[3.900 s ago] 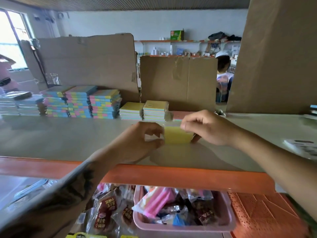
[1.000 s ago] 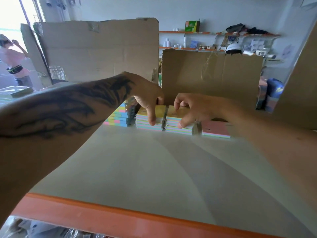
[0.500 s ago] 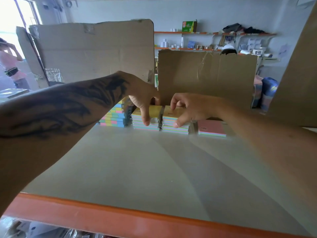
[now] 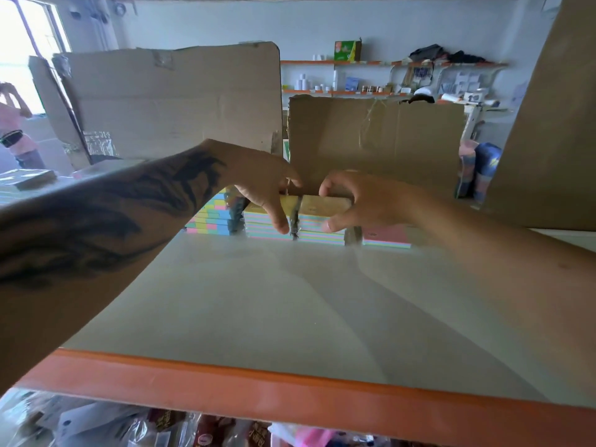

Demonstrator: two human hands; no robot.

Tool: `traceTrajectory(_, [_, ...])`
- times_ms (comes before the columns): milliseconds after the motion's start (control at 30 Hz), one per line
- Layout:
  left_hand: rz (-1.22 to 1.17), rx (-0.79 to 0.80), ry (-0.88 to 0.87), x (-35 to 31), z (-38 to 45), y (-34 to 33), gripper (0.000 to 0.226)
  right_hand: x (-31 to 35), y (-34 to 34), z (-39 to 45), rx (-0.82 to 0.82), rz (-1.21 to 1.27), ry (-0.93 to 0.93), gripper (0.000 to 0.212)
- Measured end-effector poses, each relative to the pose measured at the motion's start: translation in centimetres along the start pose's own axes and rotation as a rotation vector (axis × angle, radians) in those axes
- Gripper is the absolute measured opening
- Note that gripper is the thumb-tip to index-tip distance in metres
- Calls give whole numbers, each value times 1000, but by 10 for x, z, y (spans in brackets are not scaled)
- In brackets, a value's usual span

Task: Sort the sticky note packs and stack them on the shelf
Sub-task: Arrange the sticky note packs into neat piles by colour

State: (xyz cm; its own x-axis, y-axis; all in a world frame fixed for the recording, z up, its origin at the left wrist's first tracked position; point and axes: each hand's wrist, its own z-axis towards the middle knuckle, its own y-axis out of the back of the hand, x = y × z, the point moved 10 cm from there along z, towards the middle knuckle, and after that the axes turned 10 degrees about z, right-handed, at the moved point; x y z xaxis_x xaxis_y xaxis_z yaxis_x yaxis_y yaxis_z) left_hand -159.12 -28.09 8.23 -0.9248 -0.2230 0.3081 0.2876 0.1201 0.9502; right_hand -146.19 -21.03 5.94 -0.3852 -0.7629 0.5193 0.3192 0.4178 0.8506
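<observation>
Two short stacks of yellow-topped sticky note packs stand side by side at the back of the grey shelf (image 4: pixel 290 317). My left hand (image 4: pixel 261 191) curls over the left stack (image 4: pixel 258 225), its thumb down the front face. My right hand (image 4: pixel 358 201) grips the right stack (image 4: pixel 319 221), fingers over the top and thumb pressing its front. A taller multicoloured stack (image 4: pixel 214 217) stands to the left. A single pink-topped pack (image 4: pixel 387 237) lies to the right.
Cardboard sheets (image 4: pixel 174 101) stand upright behind the stacks, and a big one (image 4: pixel 548 124) rises at the right. The shelf has an orange front edge (image 4: pixel 258 391), with packaged goods below. A person (image 4: pixel 16 124) stands by the window at far left.
Since 3.9 s ago both hands carried a yellow pack from the shelf's front to the back stacks. Over the last second the hands have hardly moved.
</observation>
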Motion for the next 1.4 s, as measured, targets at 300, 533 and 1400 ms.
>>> traceTrajectory(300, [-7, -408, -124, -104, -62, 13, 82, -51, 9, -119, -97, -221, -69, 94])
traceTrajectory(533, [-89, -270, -197, -189, -78, -3, 91, -99, 18, -210, -78, -257, -158, 94])
traceTrajectory(1400, [-775, -373, -148, -444, -40, 70, 7, -250, 158, -363, -280, 360, 110, 28])
